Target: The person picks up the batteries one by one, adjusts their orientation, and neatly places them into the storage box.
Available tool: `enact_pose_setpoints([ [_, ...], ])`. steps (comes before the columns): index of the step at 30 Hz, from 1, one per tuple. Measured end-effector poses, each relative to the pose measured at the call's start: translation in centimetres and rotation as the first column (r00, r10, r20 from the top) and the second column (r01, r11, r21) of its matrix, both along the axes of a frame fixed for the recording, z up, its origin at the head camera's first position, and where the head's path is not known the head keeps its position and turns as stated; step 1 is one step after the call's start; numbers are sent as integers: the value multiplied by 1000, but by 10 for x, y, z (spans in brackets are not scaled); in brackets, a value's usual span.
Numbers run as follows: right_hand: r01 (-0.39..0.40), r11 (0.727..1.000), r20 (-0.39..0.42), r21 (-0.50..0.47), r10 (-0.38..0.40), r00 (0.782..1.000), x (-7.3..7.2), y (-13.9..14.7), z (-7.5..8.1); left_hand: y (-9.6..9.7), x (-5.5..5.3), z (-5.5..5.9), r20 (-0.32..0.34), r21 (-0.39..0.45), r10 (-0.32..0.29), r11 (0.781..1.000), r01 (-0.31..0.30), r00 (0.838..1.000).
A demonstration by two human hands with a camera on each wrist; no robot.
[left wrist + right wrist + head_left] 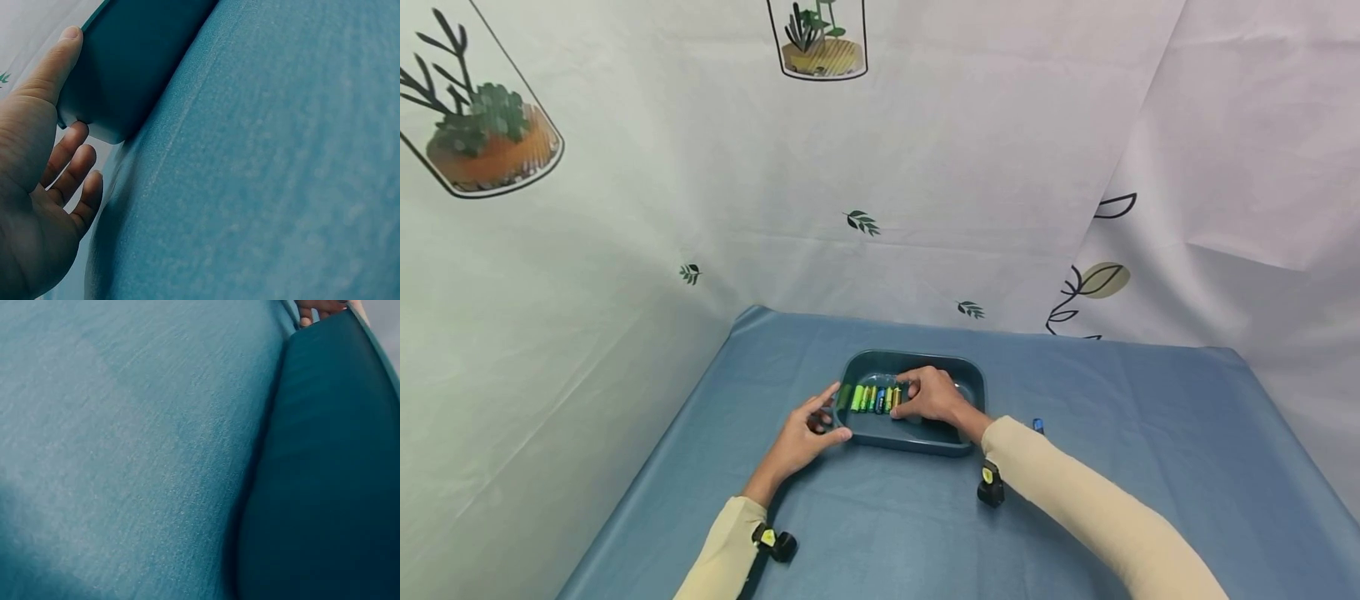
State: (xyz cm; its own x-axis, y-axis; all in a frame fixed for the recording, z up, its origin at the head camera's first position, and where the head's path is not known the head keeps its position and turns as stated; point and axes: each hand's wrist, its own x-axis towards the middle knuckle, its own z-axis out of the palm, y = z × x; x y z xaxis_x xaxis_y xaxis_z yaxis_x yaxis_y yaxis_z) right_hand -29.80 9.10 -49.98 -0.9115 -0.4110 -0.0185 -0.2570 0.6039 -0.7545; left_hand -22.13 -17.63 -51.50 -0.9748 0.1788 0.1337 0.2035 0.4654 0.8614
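A dark teal tray [910, 443] stands on the table, and inside it several small batteries [870, 398] form an upright-striped row in green, blue and gold. My left hand [801, 437] grips the tray's left end. In the left wrist view that hand's thumb lies along the rim and a fingertip touches the tray's underside. Reaching into the tray, my right hand [936, 395] pinches the gold battery [897, 397] at the row's right end between thumb and index finger. The right wrist view has the tray's outer wall [325, 462] and hides the right hand's fingers.
A blue battery [1038, 426] is on the table right of the tray, partly behind the right sleeve. Blue cloth [1112, 433] covers the table. Printed white curtains [925, 167] hang behind and at the left.
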Motion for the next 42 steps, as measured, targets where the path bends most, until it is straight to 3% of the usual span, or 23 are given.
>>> enact_pose_setpoints([
  [5, -8, 1000, -15, -22, 7, 1000, 4, 5, 6, 2, 6, 7, -19, 9, -5, 1000, 5, 1000],
  [13, 3, 998, -68, -61, -7, 998, 13, 22, 29, -7, -7, -15, 4, 1, -3, 1000, 3, 1000],
  [26, 64, 990, -163, -123, -84, 983, 38, 84, 57, -13, -9, -18, -32, 2, -41, 999, 41, 999],
  [33, 141, 987, -222, -79, -155, 963, 52, 126, 53, -14, -9, -19, -17, 2, -46, 999, 46, 999],
  [42, 227, 973, -264, -46, -231, 936, 68, 172, 31, -13, -11, -21, -48, 5, -64, 998, 64, 997],
])
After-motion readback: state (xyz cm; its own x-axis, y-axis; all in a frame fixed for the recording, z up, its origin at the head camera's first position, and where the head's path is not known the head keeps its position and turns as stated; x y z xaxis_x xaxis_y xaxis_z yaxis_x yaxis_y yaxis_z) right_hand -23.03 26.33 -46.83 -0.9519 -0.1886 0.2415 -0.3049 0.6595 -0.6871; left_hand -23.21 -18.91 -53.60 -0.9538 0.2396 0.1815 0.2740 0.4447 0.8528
